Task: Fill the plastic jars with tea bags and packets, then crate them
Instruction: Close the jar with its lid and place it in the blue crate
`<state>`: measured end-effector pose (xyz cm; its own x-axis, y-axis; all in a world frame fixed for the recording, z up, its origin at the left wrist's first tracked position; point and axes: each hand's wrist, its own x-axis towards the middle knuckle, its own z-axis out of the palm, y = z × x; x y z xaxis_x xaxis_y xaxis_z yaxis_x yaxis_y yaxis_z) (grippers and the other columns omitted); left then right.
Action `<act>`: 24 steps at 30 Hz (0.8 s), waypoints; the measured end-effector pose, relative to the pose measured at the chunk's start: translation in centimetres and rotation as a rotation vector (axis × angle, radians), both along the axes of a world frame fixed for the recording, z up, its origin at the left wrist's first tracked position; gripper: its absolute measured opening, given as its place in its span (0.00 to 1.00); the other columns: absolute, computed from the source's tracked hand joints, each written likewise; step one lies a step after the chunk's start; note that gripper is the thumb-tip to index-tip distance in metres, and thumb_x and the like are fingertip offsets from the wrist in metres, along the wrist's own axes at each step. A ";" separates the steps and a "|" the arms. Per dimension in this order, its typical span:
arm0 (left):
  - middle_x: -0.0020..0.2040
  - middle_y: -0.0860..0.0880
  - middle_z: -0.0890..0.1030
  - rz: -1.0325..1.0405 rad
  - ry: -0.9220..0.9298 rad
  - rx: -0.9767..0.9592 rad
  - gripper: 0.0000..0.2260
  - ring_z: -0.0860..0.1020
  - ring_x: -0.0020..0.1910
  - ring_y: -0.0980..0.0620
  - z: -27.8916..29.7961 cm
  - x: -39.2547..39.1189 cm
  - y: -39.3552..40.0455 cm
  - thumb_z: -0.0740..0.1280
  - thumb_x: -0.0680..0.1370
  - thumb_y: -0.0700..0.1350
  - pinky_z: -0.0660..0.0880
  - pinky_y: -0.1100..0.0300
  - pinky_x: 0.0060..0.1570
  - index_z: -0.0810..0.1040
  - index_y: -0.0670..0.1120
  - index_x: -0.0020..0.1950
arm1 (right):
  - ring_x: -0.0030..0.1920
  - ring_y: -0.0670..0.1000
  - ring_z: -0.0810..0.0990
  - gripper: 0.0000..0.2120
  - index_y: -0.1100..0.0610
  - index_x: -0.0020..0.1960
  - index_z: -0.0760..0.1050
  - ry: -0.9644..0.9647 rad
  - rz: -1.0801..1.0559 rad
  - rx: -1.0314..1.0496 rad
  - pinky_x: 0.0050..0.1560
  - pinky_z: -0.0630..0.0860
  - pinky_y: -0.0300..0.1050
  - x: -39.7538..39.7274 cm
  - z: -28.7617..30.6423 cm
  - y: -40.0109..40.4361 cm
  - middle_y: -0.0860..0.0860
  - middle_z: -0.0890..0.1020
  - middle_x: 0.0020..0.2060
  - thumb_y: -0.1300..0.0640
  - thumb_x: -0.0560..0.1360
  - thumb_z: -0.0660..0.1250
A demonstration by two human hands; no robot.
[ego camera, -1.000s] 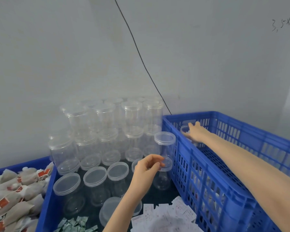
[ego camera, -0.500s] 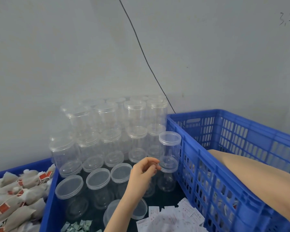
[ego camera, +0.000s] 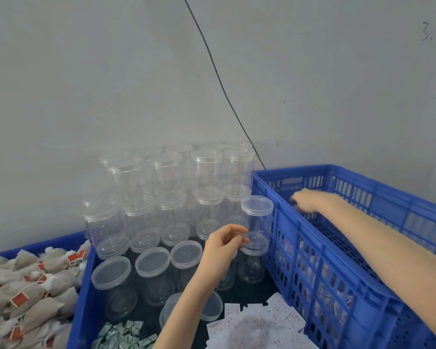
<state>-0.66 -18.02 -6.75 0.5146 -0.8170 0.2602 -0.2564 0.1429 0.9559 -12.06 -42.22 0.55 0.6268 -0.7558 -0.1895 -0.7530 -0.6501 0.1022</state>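
The left hand (ego camera: 223, 244) reaches up among the clear plastic jars (ego camera: 176, 197), its thumb and fingertips curled toward the lid of a lidded jar (ego camera: 256, 224) that stands on another jar just beside the blue crate (ego camera: 320, 263); whether the fingers actually touch that jar cannot be told. The right hand (ego camera: 306, 201) stretches over the crate's near wall into its far corner, blurred, so it cannot be told whether its fingers are spread or curled round anything. The jars stand stacked in tiers against the grey wall (ego camera: 111, 84), all lidded and empty. To the left, tea bags (ego camera: 23, 285) with red tags fill a second blue bin. Small green packets (ego camera: 121, 335) and white packets (ego camera: 257, 323) lie in loose heaps at the front, near the left forearm. A black cable (ego camera: 219, 79) runs down the wall behind the crate.
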 end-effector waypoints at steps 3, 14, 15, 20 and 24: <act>0.39 0.55 0.84 0.022 -0.011 0.002 0.11 0.78 0.39 0.61 0.2 0.1 0.3 0.61 0.79 0.35 0.72 0.70 0.40 0.80 0.49 0.49 | 0.59 0.60 0.77 0.18 0.61 0.71 0.69 -0.303 -0.028 -0.130 0.57 0.77 0.51 -0.5 3.9 1.0 0.60 0.75 0.64 0.61 0.82 0.54; 0.37 0.55 0.83 0.080 0.010 0.018 0.12 0.78 0.37 0.64 -0.1 -0.6 2.5 0.61 0.79 0.35 0.72 0.73 0.39 0.80 0.49 0.47 | 0.66 0.59 0.72 0.18 0.59 0.57 0.74 -0.319 -0.072 -0.163 0.67 0.64 0.54 4.9 1.5 9.9 0.57 0.77 0.61 0.44 0.78 0.61; 0.37 0.55 0.83 0.075 0.018 0.019 0.12 0.78 0.37 0.64 -0.2 -0.8 2.9 0.61 0.79 0.35 0.72 0.72 0.39 0.80 0.49 0.46 | 0.68 0.60 0.70 0.20 0.59 0.57 0.75 -0.308 -0.086 -0.141 0.71 0.60 0.56 5.3 0.7 9.7 0.57 0.77 0.62 0.43 0.78 0.60; 0.36 0.55 0.83 0.077 0.039 0.003 0.15 0.80 0.39 0.62 -0.8 -0.3 4.6 0.60 0.77 0.31 0.74 0.69 0.43 0.80 0.48 0.45 | 0.75 0.61 0.61 0.35 0.59 0.73 0.65 -0.227 -0.085 -0.249 0.75 0.45 0.64 6.5 -2.3 9.7 0.57 0.73 0.69 0.34 0.78 0.57; 0.38 0.53 0.83 0.108 0.046 0.024 0.13 0.79 0.37 0.64 -1.1 0.5 5.4 0.60 0.78 0.32 0.72 0.72 0.38 0.80 0.48 0.46 | 0.78 0.62 0.55 0.35 0.61 0.72 0.66 -0.144 -0.059 -0.398 0.75 0.40 0.65 6.6 -4.4 10.2 0.60 0.69 0.73 0.33 0.79 0.52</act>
<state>-0.18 -12.64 -7.86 0.6109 -0.7618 0.2154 -0.2247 0.0941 0.9699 -5.51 -32.05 -3.81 0.5789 -0.7878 0.2104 -0.8127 -0.5364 0.2278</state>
